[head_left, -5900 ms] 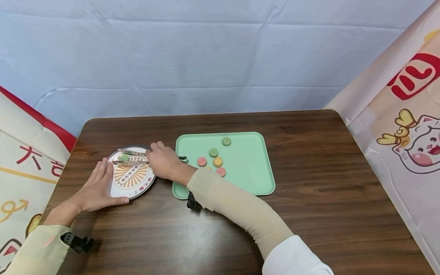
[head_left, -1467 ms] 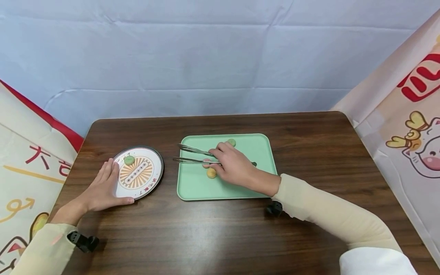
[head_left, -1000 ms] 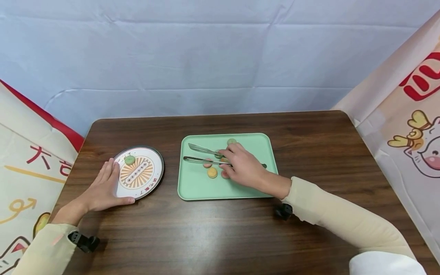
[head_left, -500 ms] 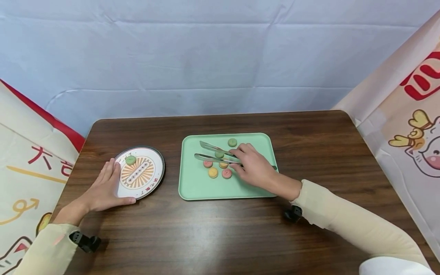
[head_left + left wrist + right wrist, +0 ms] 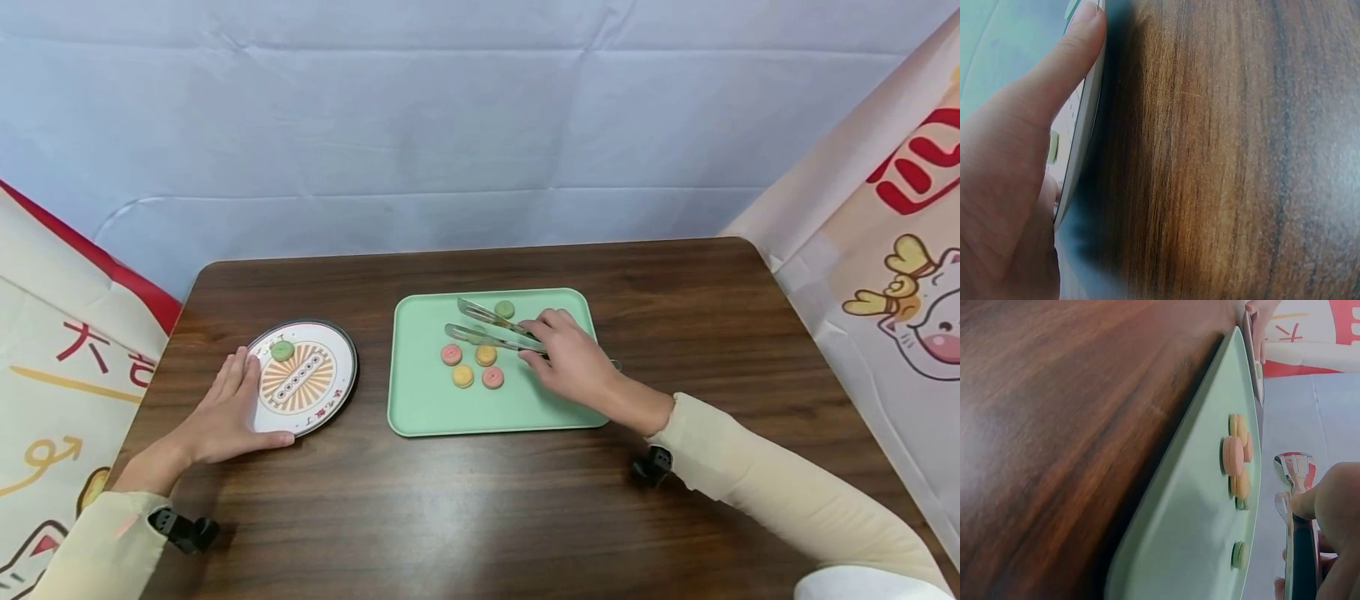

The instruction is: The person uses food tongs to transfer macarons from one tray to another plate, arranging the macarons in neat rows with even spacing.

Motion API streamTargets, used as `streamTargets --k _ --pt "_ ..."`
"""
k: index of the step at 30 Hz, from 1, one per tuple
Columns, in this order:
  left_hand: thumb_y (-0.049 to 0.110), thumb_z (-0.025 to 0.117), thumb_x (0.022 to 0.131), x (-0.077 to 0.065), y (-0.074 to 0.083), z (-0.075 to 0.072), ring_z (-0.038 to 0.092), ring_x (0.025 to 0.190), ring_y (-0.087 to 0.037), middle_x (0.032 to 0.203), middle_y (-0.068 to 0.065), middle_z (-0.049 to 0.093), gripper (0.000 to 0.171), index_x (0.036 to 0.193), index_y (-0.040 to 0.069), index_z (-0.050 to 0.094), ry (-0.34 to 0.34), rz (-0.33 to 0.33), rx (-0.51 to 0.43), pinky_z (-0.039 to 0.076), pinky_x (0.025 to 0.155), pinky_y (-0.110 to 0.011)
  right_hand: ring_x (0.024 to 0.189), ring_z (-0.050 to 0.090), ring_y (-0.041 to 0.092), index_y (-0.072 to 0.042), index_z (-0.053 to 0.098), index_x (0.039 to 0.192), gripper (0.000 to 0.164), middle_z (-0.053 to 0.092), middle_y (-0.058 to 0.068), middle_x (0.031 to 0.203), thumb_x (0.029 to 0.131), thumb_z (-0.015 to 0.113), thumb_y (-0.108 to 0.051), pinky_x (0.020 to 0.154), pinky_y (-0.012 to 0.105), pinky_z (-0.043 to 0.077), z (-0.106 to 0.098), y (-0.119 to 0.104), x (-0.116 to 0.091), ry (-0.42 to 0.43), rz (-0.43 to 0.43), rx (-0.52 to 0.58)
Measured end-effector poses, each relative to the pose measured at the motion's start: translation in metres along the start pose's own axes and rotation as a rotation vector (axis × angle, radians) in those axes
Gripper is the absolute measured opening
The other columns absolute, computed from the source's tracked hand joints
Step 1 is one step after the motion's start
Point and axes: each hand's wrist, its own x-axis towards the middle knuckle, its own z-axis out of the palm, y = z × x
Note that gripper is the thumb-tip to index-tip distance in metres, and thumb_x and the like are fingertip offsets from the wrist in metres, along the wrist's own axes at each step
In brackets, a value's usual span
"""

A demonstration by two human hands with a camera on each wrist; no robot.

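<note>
My left hand rests along the left rim of a round patterned plate, fingers straight and thumb at its front edge. On that plate lies a green macaron. My right hand grips metal tongs with a dark handle; their two arms stand apart over the pale green tray, with nothing pinched between them. Below the tongs sit two pink macarons, one a front pink macaron, and two yellow ones, one a front yellow macaron. Another green macaron lies behind; a further one is mostly hidden by the tongs.
The plate and tray stand apart on a brown wooden table. A pale blue cloth hangs behind the table, and printed cloths hang at both sides.
Tongs that were around the green macaron on the plate have let it go there. My right hand has carried them over the tray and further right. My left hand stays at the plate.
</note>
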Motion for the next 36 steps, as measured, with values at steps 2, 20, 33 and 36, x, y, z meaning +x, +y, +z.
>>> streamTargets --k 2,20,33,36 --pt "0.070 0.075 0.076 0.000 0.000 0.000 -0.017 0.151 -0.048 0.164 -0.030 -0.020 0.141 0.156 -0.012 -0.007 0.004 0.001 0.000 0.009 0.117 -0.070 0.098 0.054 0.029 0.000 0.066 0.130 0.040 0.062 0.013 0.105 0.097 0.071 -0.021 0.078 0.039 0.050 0.000 0.003 0.000 0.006 0.008 -0.003" --pt "0.068 0.077 0.076 -0.002 0.002 -0.002 -0.016 0.151 -0.048 0.163 -0.030 -0.021 0.141 0.156 -0.013 -0.007 0.009 0.005 -0.017 0.010 0.118 -0.068 0.097 0.052 0.031 0.003 0.064 0.132 0.042 0.059 0.016 0.105 0.097 0.072 -0.019 0.076 0.042 0.047 -0.007 0.026 -0.010 0.045 0.060 -0.013" --pt "0.068 0.076 0.077 -0.001 -0.001 0.001 -0.017 0.151 -0.047 0.163 -0.029 -0.022 0.141 0.156 -0.012 -0.008 0.005 0.004 -0.011 0.009 0.118 -0.069 0.100 0.053 0.035 0.004 0.063 0.132 0.041 0.059 0.019 0.106 0.097 0.070 -0.017 0.078 0.047 0.048 -0.007 0.040 -0.016 0.055 0.077 -0.008" --pt "0.068 0.076 0.077 -0.001 0.000 0.000 -0.017 0.151 -0.047 0.163 -0.029 -0.022 0.140 0.156 -0.012 -0.007 0.007 0.004 -0.010 0.009 0.118 -0.068 0.099 0.053 0.035 0.004 0.063 0.132 0.041 0.059 0.019 0.107 0.097 0.070 -0.017 0.077 0.047 0.048 -0.007 0.042 -0.016 0.055 0.080 -0.016"
